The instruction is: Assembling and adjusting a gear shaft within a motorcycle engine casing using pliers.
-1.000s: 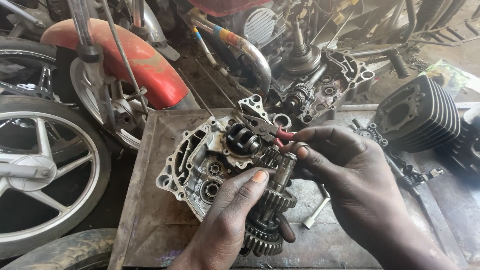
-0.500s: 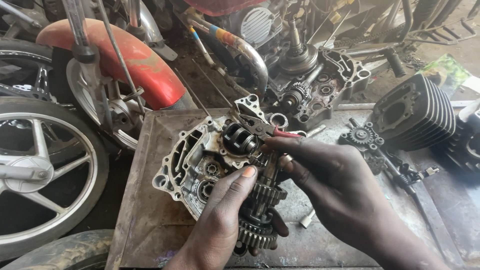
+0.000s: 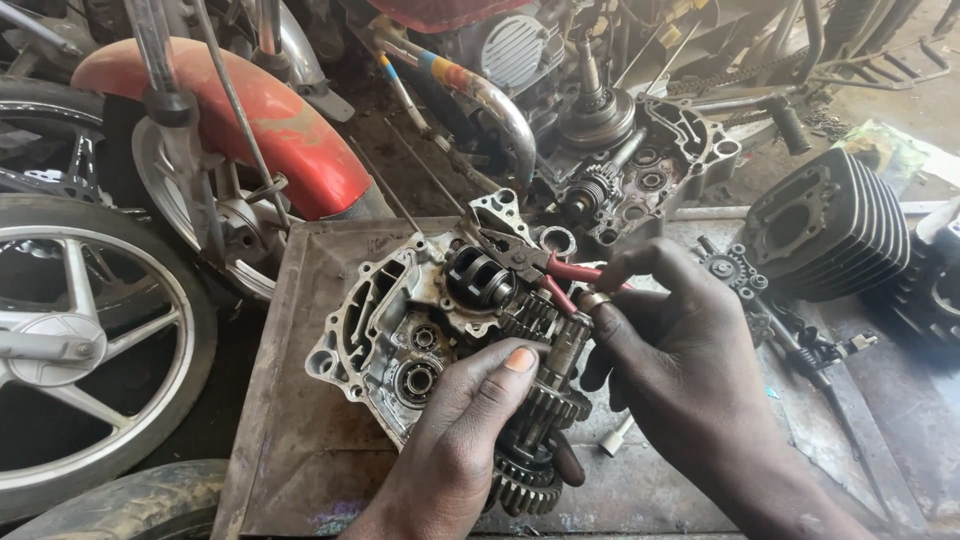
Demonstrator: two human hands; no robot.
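A: How was the greasy steel gear-shaft cluster point(image 3: 545, 400) held?

B: It was gripped by the left hand point(image 3: 470, 420) over the aluminium crankcase half point(image 3: 400, 320); red-handled pliers point(image 3: 540, 268) were clenched in the right hand point(image 3: 680, 350).

A: The risk?

B: Gears could be dropped if oily fingers slipped. A rusty metal worktop point(image 3: 300, 420) was used, with a red-fendered motorcycle point(image 3: 250, 130) far left.
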